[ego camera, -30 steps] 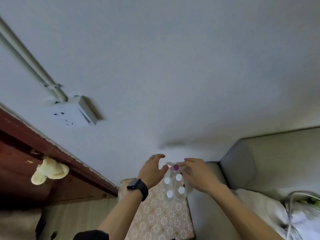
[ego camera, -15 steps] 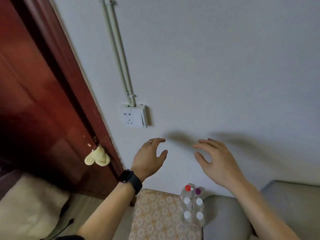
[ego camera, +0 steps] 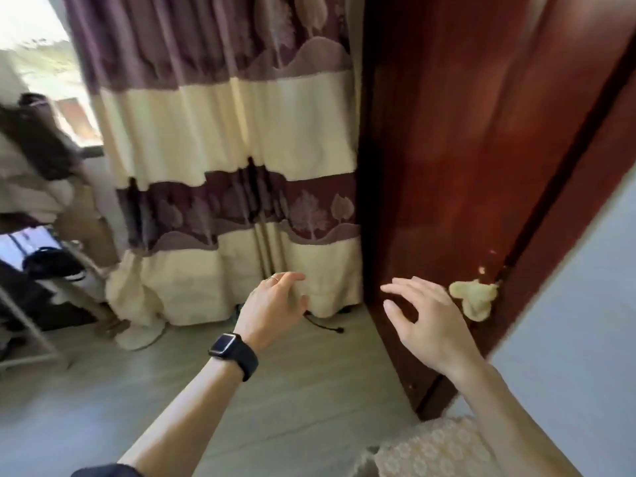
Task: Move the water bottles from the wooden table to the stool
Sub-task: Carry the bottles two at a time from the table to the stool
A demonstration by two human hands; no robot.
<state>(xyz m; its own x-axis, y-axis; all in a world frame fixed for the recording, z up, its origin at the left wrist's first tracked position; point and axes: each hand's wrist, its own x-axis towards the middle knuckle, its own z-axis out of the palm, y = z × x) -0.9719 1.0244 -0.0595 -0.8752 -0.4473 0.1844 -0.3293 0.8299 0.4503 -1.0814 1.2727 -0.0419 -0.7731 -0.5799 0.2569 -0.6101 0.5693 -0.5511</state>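
None of the water bottles shows in this view, so where they stand cannot be told. A floral-patterned cover (ego camera: 430,449) lies at the bottom edge, well below the right fingers. Both hands hang in the air and hold nothing. The left hand (ego camera: 275,311), with a ring and a black watch (ego camera: 234,352), keeps its fingers loosely together, thumb apart. The right hand (ego camera: 426,321) has its fingers spread and relaxed. Just beyond the right fingers, a yellowish cloth (ego camera: 476,299) hangs on the red-brown door (ego camera: 447,149). Past the left fingers hangs a striped curtain (ego camera: 223,149).
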